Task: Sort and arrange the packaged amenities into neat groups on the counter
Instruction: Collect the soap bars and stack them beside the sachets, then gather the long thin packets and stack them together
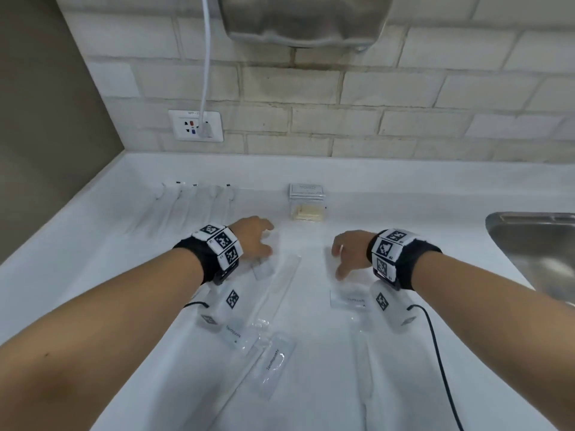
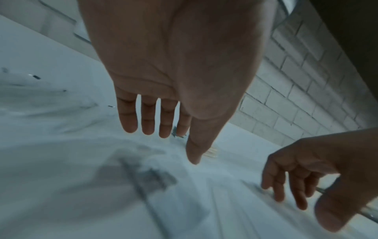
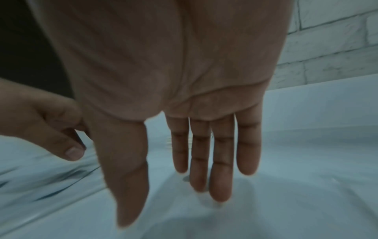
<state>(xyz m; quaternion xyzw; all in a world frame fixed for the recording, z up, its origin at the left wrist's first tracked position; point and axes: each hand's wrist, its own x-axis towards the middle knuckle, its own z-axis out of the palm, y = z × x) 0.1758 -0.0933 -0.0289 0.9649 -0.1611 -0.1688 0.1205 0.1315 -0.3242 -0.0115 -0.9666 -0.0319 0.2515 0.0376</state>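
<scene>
Both my hands hover low over the white counter and hold nothing. My left hand is spread with straight fingers above a small clear packet and the top of a long clear toothbrush pack. My right hand has its fingers straight and pointing down, just beyond a toothpaste packet. Two more toothpaste packets and another long pack lie nearer to me.
A row of long clear packs lies at the back left. A stack of small packets sits at the back centre. A steel sink is at the right, a wall socket and a hand dryer above.
</scene>
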